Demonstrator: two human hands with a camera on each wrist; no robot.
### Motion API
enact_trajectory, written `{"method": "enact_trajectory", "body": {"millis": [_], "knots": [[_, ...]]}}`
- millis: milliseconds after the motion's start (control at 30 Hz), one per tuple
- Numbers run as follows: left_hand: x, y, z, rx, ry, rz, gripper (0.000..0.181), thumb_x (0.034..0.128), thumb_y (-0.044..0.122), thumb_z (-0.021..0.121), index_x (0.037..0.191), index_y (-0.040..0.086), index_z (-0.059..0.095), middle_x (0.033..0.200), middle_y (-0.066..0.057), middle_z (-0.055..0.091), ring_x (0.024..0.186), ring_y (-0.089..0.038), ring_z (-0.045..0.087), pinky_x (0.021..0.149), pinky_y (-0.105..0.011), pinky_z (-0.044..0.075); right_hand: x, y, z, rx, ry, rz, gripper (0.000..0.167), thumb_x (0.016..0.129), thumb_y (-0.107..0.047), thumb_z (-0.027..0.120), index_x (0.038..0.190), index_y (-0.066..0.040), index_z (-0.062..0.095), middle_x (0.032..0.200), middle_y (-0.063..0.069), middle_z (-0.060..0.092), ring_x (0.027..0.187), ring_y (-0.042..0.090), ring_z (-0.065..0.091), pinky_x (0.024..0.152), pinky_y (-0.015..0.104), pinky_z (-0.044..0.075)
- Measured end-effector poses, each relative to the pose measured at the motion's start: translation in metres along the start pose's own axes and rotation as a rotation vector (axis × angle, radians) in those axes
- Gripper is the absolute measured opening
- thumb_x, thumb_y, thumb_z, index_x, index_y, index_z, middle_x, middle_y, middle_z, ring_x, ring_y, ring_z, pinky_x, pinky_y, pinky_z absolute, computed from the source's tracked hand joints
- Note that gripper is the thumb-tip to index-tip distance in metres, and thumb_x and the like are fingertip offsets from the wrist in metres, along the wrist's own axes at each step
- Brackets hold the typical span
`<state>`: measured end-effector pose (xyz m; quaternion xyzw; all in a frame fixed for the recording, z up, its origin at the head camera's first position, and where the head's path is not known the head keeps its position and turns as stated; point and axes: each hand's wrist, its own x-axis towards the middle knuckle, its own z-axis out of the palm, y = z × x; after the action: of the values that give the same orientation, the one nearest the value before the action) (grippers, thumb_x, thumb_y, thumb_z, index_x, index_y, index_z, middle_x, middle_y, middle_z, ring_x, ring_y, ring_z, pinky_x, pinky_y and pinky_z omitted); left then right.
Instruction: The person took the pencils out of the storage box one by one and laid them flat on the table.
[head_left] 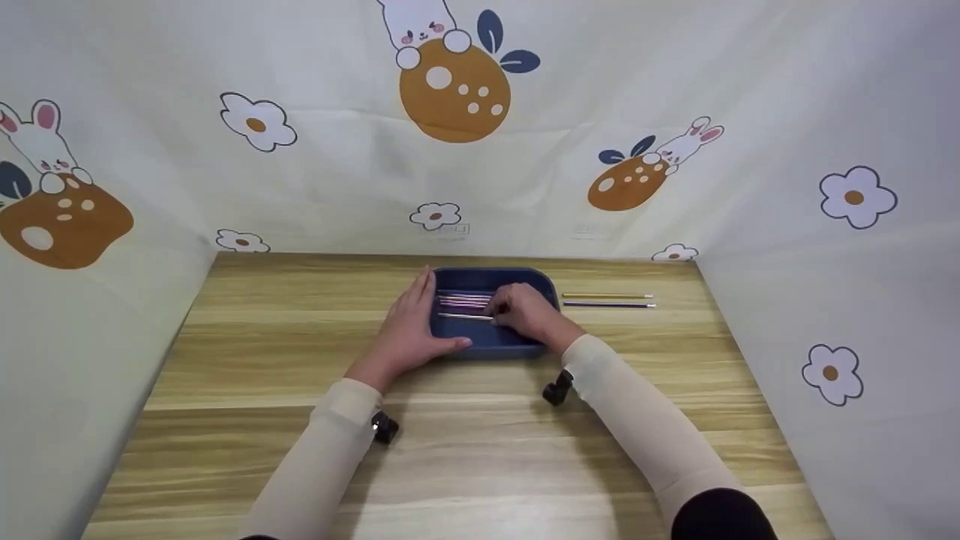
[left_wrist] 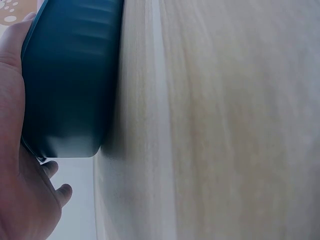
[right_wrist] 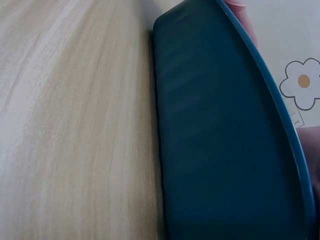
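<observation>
A dark blue rectangular tray (head_left: 480,352) sits on the table near its back edge. Several thin pencils (head_left: 461,302), pinkish and pale, lie side by side inside it. Closer to the tray's front is a silvery pencil (head_left: 459,316), whose right end my right hand (head_left: 523,311) pinches with curled fingers. My left hand (head_left: 409,330) rests against the tray's left end, fingers straight and thumb over the front rim. The left wrist view shows that hand (left_wrist: 22,150) along the tray's outer wall (left_wrist: 70,85). In the right wrist view, the tray wall (right_wrist: 215,125) hides most of the right hand.
Right of the tray, a gold pencil (head_left: 606,295) and a dark purple pencil (head_left: 606,305) lie parallel on the wood-grain table (head_left: 480,435). Pale cloth (head_left: 337,180) printed with rabbits and flowers stands behind the table and along both sides.
</observation>
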<state>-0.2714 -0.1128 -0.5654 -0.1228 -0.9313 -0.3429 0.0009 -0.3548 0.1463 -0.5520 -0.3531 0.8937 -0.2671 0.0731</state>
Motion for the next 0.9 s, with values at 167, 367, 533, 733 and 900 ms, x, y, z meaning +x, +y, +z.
{"method": "enact_trajectory", "body": {"millis": [167, 367, 533, 733, 900], "knots": [[0.001, -0.001, 0.001, 0.006, -0.013, -0.006, 0.14, 0.0833, 0.068, 0.089, 0.178, 0.004, 0.007, 0.186, -0.015, 0.004, 0.168, -0.044, 0.015, 0.135, -0.061, 0.015, -0.002, 0.0, 0.001, -0.019, -0.004, -0.016, 0.013, 0.093, 0.004, 0.083, 0.103, -0.003, 0.087, 0.103, 0.008, 0.082, 0.102, 0.026, 0.076, 0.095, 0.046, 0.061], [0.003, -0.002, 0.003, -0.002, -0.028, 0.0, 0.141, 0.0839, 0.068, 0.088, 0.177, 0.004, 0.004, 0.186, -0.015, 0.002, 0.168, -0.043, 0.012, 0.135, -0.061, 0.013, -0.005, 0.0, 0.0, -0.033, -0.003, -0.07, 0.014, 0.094, 0.001, 0.081, 0.106, -0.005, 0.086, 0.104, 0.008, 0.079, 0.1, 0.026, 0.073, 0.093, 0.046, 0.06], [0.003, -0.003, 0.003, 0.0, -0.02, -0.001, 0.142, 0.0834, 0.069, 0.089, 0.177, 0.004, 0.003, 0.186, -0.016, 0.002, 0.168, -0.044, 0.012, 0.135, -0.061, 0.013, -0.006, 0.0, -0.003, 0.012, 0.021, -0.1, 0.015, 0.094, 0.0, 0.08, 0.107, -0.003, 0.085, 0.103, 0.009, 0.076, 0.095, 0.025, 0.071, 0.088, 0.043, 0.06], [0.003, -0.004, 0.003, 0.001, -0.016, -0.008, 0.143, 0.0833, 0.069, 0.089, 0.178, 0.006, 0.003, 0.186, -0.016, 0.003, 0.168, -0.043, 0.012, 0.135, -0.059, 0.013, -0.006, 0.005, -0.002, 0.073, 0.072, -0.154, 0.016, 0.091, 0.0, 0.076, 0.104, -0.002, 0.084, 0.098, 0.007, 0.073, 0.089, 0.021, 0.067, 0.081, 0.035, 0.058], [0.001, -0.004, 0.002, -0.012, -0.009, -0.013, 0.142, 0.0829, 0.068, 0.09, 0.178, 0.007, 0.003, 0.186, -0.015, 0.003, 0.168, -0.044, 0.014, 0.135, -0.059, 0.014, -0.009, -0.006, -0.014, 0.08, 0.069, -0.121, 0.019, 0.09, 0.005, 0.075, 0.106, 0.0, 0.084, 0.1, 0.009, 0.073, 0.091, 0.022, 0.068, 0.082, 0.036, 0.059]]}}
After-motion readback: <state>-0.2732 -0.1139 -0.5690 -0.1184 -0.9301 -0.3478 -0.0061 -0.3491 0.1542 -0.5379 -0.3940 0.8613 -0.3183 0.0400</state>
